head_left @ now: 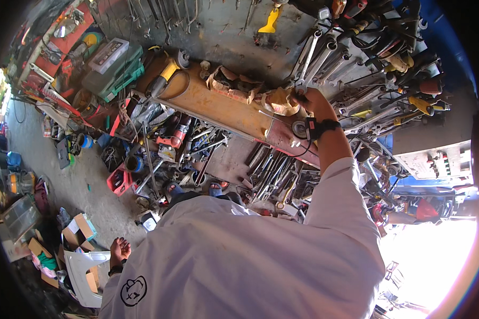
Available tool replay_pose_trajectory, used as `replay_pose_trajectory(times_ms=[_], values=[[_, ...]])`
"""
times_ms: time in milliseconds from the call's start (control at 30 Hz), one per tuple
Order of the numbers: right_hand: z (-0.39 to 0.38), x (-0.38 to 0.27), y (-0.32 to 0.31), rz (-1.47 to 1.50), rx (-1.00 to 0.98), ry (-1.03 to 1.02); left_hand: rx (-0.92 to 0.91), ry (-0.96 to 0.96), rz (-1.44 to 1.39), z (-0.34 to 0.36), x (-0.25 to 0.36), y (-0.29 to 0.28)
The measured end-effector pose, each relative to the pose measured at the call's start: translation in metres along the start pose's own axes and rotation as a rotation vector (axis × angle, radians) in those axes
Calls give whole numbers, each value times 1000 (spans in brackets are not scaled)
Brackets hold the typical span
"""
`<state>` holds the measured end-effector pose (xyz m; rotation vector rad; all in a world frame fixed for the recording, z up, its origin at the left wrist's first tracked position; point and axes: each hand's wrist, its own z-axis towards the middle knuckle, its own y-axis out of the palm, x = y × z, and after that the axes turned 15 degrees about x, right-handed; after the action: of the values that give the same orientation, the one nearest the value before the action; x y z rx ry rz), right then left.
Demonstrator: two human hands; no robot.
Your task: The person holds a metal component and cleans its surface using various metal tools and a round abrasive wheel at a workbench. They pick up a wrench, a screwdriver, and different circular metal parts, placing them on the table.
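Observation:
My right hand [310, 98] reaches to the wall of tools at upper right, fingers curled round the lower end of a long combination wrench [308, 59]; the exact grip is partly hidden. A dark band with a device [323, 127] is on that wrist. Beside it on the rust-brown shelf [220, 106] lie a crumpled paper packet [280, 102] and a round metal piece [299, 129]. My left hand [120, 248] hangs low at lower left, fingers curled with nothing visible in them, near a white plastic panel [86, 276].
Hanging tools [383, 74] crowd the right. A teal case [109, 69], a yellow power tool [165, 74] and a red bin [120, 178] are left of centre. Cardboard boxes [77, 231] litter the concrete floor [101, 199]. My feet [214, 189] stand among piled tools.

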<state>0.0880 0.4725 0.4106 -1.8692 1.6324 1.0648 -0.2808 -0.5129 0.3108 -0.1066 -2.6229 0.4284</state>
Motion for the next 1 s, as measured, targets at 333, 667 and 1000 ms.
replay_pose_trajectory(times_ms=[333, 667, 1000], values=[[-18, -9, 30, -543, 45, -9, -151, -81, -128, 7, -7, 3], [18, -13, 35, -1454, -138, -131, -170, -110, -155, 7, 18, 28], [-12, 15, 40, -1297, 277, -548, -91, -60, -180, -3, 16, 22]])
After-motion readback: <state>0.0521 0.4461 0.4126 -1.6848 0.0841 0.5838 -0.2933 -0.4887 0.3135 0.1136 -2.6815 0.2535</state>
